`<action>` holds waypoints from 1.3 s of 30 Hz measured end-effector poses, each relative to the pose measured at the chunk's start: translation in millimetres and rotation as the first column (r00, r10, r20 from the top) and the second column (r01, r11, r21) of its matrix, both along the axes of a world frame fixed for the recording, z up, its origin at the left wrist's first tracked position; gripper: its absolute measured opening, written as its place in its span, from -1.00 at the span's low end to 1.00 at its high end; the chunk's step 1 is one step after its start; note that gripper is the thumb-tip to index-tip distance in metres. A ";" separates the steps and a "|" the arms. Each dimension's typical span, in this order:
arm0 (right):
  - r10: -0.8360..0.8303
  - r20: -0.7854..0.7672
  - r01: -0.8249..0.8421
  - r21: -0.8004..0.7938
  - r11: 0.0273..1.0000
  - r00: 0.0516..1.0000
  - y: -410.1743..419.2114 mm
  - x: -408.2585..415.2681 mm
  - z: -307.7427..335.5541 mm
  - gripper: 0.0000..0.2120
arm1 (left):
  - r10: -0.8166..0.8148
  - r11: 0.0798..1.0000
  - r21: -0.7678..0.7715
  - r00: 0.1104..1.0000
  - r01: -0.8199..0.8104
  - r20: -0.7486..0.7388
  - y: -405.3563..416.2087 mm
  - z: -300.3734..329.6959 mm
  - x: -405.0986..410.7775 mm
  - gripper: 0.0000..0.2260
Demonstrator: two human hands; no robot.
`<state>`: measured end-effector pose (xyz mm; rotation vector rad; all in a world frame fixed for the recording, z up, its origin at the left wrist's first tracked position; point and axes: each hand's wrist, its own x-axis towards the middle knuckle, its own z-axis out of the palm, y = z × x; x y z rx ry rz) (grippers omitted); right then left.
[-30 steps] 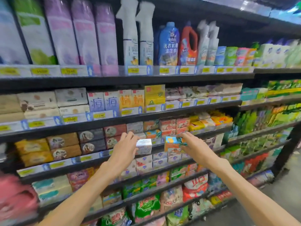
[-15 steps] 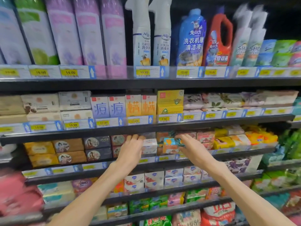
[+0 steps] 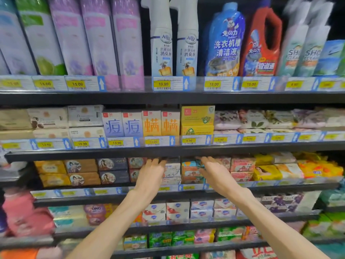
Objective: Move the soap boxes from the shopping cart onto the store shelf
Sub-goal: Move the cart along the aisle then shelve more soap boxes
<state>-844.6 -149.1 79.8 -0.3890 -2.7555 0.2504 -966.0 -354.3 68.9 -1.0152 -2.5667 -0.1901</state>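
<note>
My left hand [image 3: 152, 173] reaches into the third shelf [image 3: 280, 186] and holds a white soap box [image 3: 173, 168] by its left side. The box sits on top of another white box in the shelf row. My right hand [image 3: 214, 171] holds an orange and teal soap box [image 3: 190, 170] by its right side, and that box rests on a matching one just right of the white stack. Both sets of fingertips go under the edge of the shelf above. The shopping cart is out of view.
Brown and grey soap boxes [image 3: 112, 171] fill the shelf left of my hands, with pink and yellow ones [image 3: 242, 165] on the right. The shelf above [image 3: 168, 148] hangs low over the boxes. Below are white boxes [image 3: 177, 210]; bottles stand on the top shelf.
Both hands have pushed forward and deeper into the third shelf, carrying the white box and the orange box from in front of the shelf onto the stacks. The view has moved closer.
</note>
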 end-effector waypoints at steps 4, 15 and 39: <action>-0.011 0.012 0.011 0.001 1.000 1.000 0.2 -6.7 -3.5 -0.58 | 0.005 1.000 -0.013 1.000 -0.005 -0.028 1.9 -2.4 2.4 -0.61; -0.048 -0.040 0.059 0.350 0.935 0.998 4.7 -11.0 -16.1 -0.51 | 0.027 1.000 -0.009 0.998 -0.027 -0.062 7.0 -12.8 3.8 -0.57; -0.104 -0.014 0.100 0.424 0.900 0.994 17.9 -24.6 -33.1 -0.49 | 0.030 0.999 0.019 0.999 -0.029 -0.044 15.4 -19.3 6.1 -0.32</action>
